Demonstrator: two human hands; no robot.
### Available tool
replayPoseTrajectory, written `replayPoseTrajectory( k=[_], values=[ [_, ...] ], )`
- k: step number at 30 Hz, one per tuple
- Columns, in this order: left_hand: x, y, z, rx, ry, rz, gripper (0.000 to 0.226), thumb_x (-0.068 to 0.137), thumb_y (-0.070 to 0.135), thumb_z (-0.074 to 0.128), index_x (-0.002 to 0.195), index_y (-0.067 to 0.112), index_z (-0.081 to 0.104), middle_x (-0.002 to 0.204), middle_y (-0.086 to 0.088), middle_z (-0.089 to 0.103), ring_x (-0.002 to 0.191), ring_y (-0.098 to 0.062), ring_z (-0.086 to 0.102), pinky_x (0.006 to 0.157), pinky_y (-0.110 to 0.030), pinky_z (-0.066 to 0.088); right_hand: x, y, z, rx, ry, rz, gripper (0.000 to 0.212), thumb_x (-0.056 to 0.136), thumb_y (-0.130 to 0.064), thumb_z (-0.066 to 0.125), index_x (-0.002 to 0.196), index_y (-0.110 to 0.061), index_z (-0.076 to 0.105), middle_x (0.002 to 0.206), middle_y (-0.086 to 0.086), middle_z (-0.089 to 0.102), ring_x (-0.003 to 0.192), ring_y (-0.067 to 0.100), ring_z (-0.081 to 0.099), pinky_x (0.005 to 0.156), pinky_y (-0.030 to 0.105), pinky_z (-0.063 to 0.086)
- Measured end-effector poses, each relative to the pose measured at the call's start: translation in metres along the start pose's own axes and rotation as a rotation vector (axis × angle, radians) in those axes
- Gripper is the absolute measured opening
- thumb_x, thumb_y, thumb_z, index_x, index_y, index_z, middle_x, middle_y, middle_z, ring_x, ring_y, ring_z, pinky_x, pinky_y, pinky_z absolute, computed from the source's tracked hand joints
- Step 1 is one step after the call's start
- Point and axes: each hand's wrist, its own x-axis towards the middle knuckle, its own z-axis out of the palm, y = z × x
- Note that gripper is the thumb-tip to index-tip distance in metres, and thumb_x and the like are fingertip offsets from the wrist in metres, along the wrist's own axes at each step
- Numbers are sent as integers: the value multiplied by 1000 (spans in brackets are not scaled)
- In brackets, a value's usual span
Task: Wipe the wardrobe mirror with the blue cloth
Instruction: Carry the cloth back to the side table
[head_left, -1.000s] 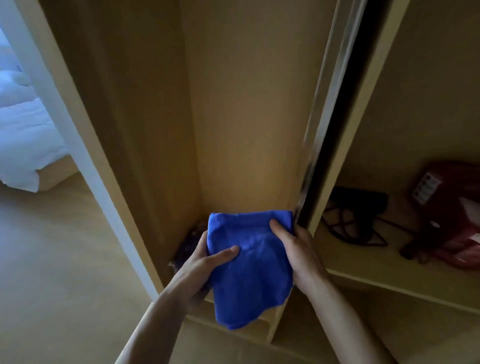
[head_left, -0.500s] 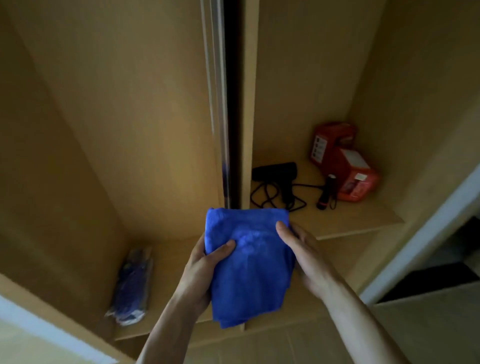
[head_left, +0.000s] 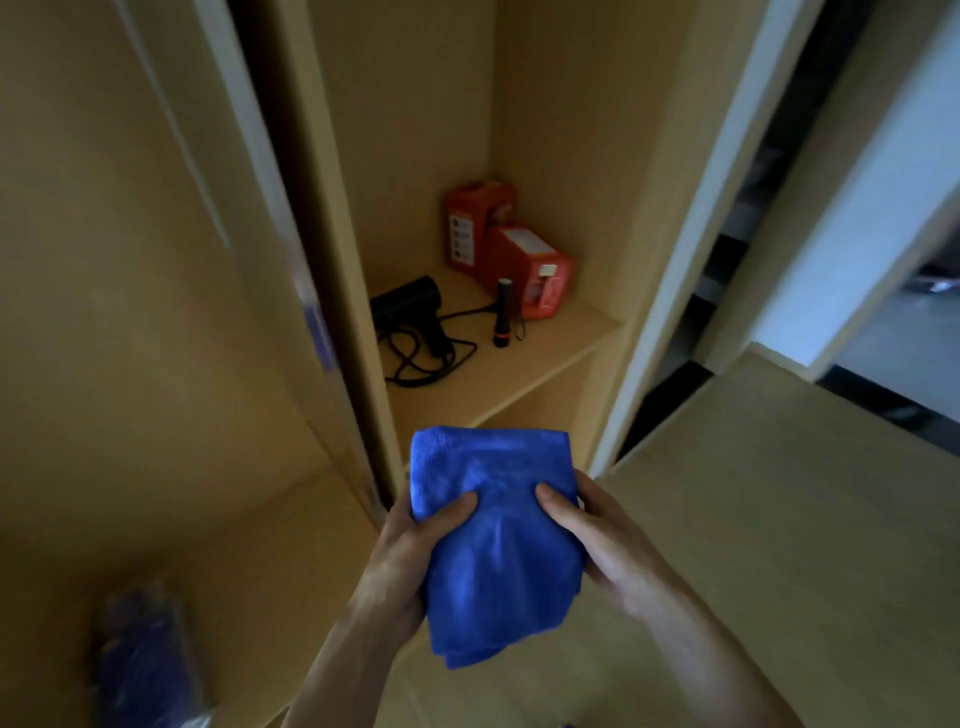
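Seen from my head, the fingers (head_left: 452, 506) of my left hand (head_left: 400, 561) and right hand (head_left: 608, 545) pinch the folded blue cloth (head_left: 493, 540) in front of the wardrobe. It touches no panel, so I judge the wiping not yet begun. I cannot tell for sure which panel is the mirror; the door edge (head_left: 311, 291) stands just left of the cloth, with open floor (head_left: 779, 519) to my right.

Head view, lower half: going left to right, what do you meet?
wrapped blue packet → left hand → blue cloth → right hand
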Motion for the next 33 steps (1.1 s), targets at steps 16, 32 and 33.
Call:
replayPoseTrajectory(
  k=[16,32,33],
  values=[
    [-13,-122,149,338,-575,-296,35,91,19,77,121,35,69,131,-2,70,119,-19,68,88,-30,60,-203,71,-123,80,743,-223,28,88,-37,72,113,-26,70,115,0,74,106,23,71,96,54,55],
    [-216,-243,298,461,-1019,-446,48,90,21,77,133,33,59,133,1,69,120,-22,68,90,-34,60,-493,173,-144,138,1286,-217,12,95,-28,70,106,-31,70,101,-8,77,94,9,73,81,34,56],
    [-229,-251,306,472,-1059,-463,47,91,20,77,133,34,60,133,1,69,120,-22,68,90,-34,60,-512,179,-141,141,1339,-208,11,95,-26,69,105,-31,70,99,-8,77,92,9,73,80,32,56]
  ],
)
